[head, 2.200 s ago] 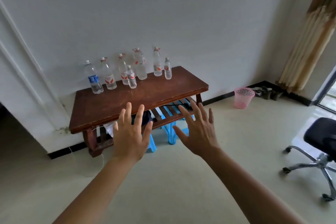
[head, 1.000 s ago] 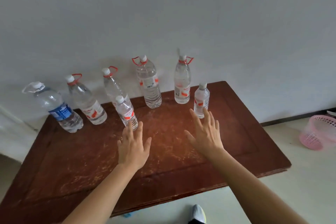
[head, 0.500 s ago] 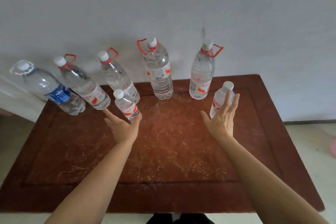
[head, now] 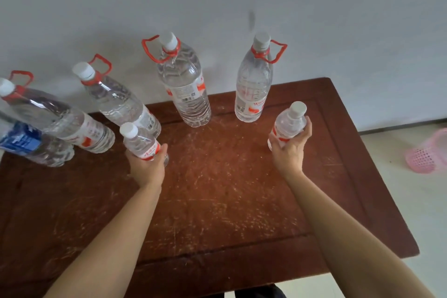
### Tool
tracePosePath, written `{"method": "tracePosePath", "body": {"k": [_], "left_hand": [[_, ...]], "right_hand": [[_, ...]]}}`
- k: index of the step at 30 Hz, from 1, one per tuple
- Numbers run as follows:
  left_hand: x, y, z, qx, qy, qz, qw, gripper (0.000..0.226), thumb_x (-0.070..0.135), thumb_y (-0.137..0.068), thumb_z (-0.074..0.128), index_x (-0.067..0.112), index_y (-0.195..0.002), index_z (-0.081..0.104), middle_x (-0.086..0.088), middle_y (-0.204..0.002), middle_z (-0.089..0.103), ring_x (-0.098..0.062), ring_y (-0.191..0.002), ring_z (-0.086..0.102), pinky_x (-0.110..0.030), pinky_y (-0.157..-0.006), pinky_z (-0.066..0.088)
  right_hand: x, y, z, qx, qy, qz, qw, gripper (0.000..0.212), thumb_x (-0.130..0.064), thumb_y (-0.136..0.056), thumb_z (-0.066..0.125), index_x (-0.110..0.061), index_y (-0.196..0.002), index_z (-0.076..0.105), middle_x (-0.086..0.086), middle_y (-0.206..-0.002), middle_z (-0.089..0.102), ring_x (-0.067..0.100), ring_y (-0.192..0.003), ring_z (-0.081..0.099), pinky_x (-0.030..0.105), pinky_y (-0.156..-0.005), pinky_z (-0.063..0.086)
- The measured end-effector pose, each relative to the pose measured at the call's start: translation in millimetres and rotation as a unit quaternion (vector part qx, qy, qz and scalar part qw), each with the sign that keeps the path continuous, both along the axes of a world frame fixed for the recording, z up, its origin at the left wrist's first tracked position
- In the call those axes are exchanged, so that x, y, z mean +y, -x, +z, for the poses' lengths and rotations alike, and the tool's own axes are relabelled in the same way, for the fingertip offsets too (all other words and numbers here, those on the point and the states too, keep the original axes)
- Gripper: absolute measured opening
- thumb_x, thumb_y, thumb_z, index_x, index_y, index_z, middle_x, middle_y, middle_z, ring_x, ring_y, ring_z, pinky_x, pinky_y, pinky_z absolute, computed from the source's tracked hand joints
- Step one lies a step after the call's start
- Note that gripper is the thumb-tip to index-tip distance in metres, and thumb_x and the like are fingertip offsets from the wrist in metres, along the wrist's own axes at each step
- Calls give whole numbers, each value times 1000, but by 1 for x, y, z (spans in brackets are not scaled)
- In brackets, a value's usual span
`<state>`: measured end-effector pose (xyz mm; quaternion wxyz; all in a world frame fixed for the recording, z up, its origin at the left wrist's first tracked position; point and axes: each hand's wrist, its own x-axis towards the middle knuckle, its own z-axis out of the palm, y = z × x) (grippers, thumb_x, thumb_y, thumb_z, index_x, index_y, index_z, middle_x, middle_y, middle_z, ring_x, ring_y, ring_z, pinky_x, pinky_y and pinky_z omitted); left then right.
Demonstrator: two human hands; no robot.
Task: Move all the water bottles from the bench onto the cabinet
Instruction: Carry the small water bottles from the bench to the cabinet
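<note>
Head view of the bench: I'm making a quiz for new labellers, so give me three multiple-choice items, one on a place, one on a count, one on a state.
1. Where is the pink basket relative to the bench?
A. on top of it
B. under it
C. on the floor to its right

2. How many bottles carry a red handle?
A. two
B. four
C. six

3. What is the left hand doing?
A. gripping a small bottle
B. lying flat on the wood
C. pulling a red handle

Key:
1 C: it lies on the pale floor past the bench's right edge.
2 B: four big bottles along the wall each show a red loop at the neck.
3 A: its fingers curl round the small bottle's lower half.
</note>
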<state>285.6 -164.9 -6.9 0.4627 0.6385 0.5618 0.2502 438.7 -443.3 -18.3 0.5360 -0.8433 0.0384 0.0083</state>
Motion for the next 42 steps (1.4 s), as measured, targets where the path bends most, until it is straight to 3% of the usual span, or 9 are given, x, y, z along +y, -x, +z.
{"method": "tracePosePath", "body": {"k": [3, 6, 12, 19, 27, 33, 35, 36, 42], "left_hand": [[0, 2, -1, 69, -67, -90, 991, 70, 40, -71, 87, 28, -127, 46, 0, -119, 67, -29, -107, 65, -37, -94, 48], [-11, 3, 4, 120, -149, -213, 958, 75, 37, -74, 85, 25, -133, 42, -3, -128, 64, -32, -114, 63, -46, -93, 50], [-47, 4, 6, 214, -300, -411, 834, 85, 29, -76, 84, 9, -141, 32, -14, -129, 59, -34, -113, 60, -45, -80, 54], [-39, 16, 20, 246, -421, -480, 729, 91, 24, -69, 86, 16, -141, 32, -16, -117, 62, -36, -102, 62, -50, -77, 55], [-43, 11, 48, 127, -462, -587, 652, 87, 24, -69, 86, 22, -143, 40, -10, -122, 61, -34, -109, 60, -57, -86, 50], [-101, 6, 70, 43, -475, -659, 582, 83, 27, -68, 87, 20, -139, 44, -8, -112, 61, -33, -97, 62, -50, -77, 52], [-141, 14, 81, -5, -491, -694, 527, 82, 28, -67, 87, 18, -137, 46, -8, -109, 62, -33, -92, 63, -49, -75, 52], [-143, 12, 81, -15, -495, -688, 531, 82, 27, -66, 88, 18, -137, 47, -9, -108, 63, -33, -91, 63, -49, -74, 53], [-298, 86, 133, -170, -486, -752, 412, 72, 26, -71, 83, 19, -135, 50, -5, -101, 59, -31, -85, 59, -45, -71, 49]], "right_hand": [[0, 3, -4, -17, 38, 52, 998, 96, -19, -88, 78, -21, -156, 10, 6, -156, 25, 26, -134, 43, 41, -97, 46], [-2, 15, -3, -50, 63, 110, 991, 94, -16, -87, 79, -25, -157, 16, 11, -143, 35, 8, -113, 39, 41, -85, 50], [-7, 40, -5, -148, 206, 249, 935, 109, -14, -86, 79, -48, -158, 6, 13, -118, 47, 29, -102, 53, 55, -86, 54], [-32, 74, 8, -152, 283, 182, 929, 97, -9, -84, 76, -45, -157, 22, 6, -119, 47, 27, -100, 54, 57, -89, 51], [-49, 149, 59, -200, 379, 4, 903, 92, -24, -75, 88, -37, -151, 36, 12, -120, 54, 34, -107, 60, 62, -96, 47], [-88, 224, 81, -206, 445, -135, 861, 94, -20, -71, 89, -35, -149, 39, 12, -115, 53, 34, -105, 58, 68, -95, 48], [-119, 268, 94, -191, 476, -197, 835, 92, -17, -71, 87, -36, -149, 41, 10, -113, 49, 30, -103, 49, 64, -90, 50], [-120, 271, 96, -196, 483, -203, 829, 93, -16, -70, 88, -36, -149, 41, 10, -114, 48, 30, -101, 46, 61, -88, 51], [-219, 437, 141, -142, 522, -375, 753, 90, -21, -76, 87, -37, -150, 37, 14, -117, 52, 34, -102, 52, 60, -91, 50]]}}
